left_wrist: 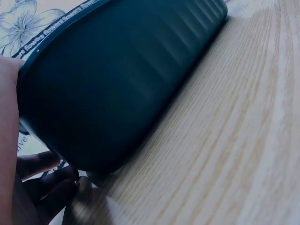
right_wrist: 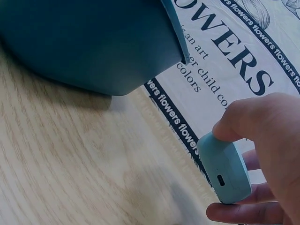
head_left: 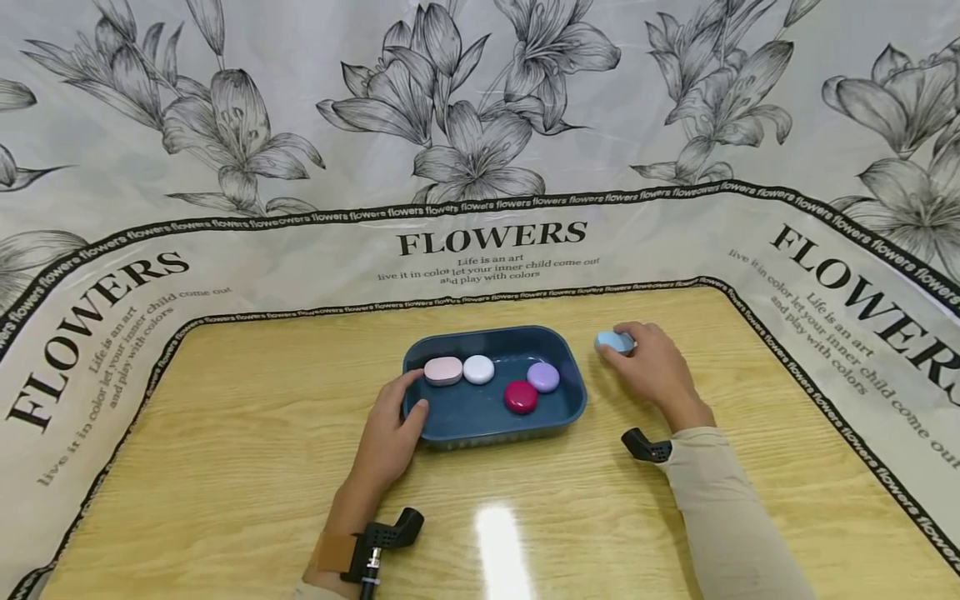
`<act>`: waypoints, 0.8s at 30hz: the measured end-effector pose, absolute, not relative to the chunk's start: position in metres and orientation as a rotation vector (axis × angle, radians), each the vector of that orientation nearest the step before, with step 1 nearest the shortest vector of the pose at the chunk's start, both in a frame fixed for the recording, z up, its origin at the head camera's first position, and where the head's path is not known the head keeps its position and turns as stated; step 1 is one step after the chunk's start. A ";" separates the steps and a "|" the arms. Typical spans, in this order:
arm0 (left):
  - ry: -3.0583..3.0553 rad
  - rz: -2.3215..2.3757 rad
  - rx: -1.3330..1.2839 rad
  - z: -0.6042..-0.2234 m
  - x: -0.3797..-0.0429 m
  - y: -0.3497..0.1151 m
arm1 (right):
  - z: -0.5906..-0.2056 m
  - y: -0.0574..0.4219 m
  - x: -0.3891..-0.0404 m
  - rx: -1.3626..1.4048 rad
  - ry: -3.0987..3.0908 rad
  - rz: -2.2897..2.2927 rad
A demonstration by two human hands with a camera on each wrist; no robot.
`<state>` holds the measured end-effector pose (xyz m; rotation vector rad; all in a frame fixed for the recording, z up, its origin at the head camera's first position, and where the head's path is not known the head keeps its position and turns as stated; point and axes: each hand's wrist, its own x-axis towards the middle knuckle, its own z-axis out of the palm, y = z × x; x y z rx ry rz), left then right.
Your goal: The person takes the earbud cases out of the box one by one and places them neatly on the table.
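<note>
Clear of tray rim [head_left: 574,379], blue case [head_left: 610,341] in right grip [head_left: 654,364], apparently aloft.

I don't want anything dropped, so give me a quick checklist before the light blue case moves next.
1. Light blue case pinched in the right grip: ok.
2. Light blue case over the dark blue bin: not ok, it is right of it.
3. Left grip on the bin's left end: ok.
4. Bin upright on the table: ok.
5. Space in the bin: ok, bare floor shows left of the red case.
6. Light blue case clear of the table: cannot tell.
</note>
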<state>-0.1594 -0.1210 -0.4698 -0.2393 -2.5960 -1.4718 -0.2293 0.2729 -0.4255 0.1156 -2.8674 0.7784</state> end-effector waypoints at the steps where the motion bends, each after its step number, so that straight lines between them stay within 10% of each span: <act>1: -2.596 -1.473 -0.239 -0.469 -0.160 -0.120 | -0.426 0.274 -0.229 0.115 -2.871 0.776; 24: -2.588 -1.478 -0.239 -0.471 -0.159 -0.121 | -0.430 0.272 -0.231 0.111 -2.935 0.749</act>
